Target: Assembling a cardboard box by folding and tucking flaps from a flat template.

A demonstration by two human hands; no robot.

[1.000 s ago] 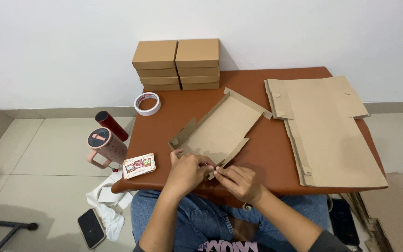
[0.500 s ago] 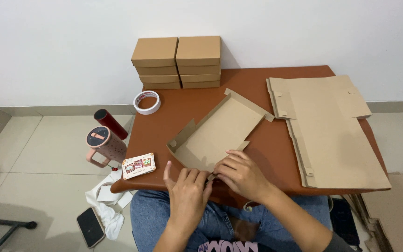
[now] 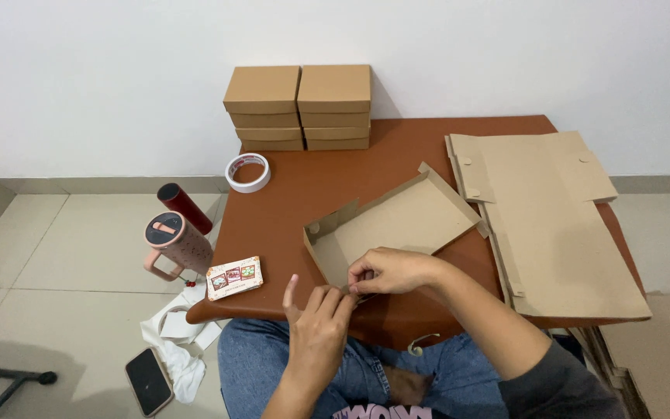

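Note:
A half-folded brown cardboard box (image 3: 401,225) lies on the brown table (image 3: 304,194), its walls partly raised. My right hand (image 3: 389,271) pinches the near edge of this box at its front flap. My left hand (image 3: 316,314) meets it from below, fingertips on the same flap, index finger raised. Both hands sit at the table's near edge, above my lap in blue jeans.
A stack of flat cardboard blanks (image 3: 552,217) lies at the right. Finished boxes (image 3: 300,105) are stacked at the back by the wall. A tape roll (image 3: 247,172) and a small card pack (image 3: 234,277) sit at the left. On the floor: a pink jug (image 3: 174,244), a bottle (image 3: 184,206), a phone (image 3: 149,380).
My left hand dropped from the box's near flap toward my lap, then came back up to it. The box has shifted slightly rightward and its front wall stands higher.

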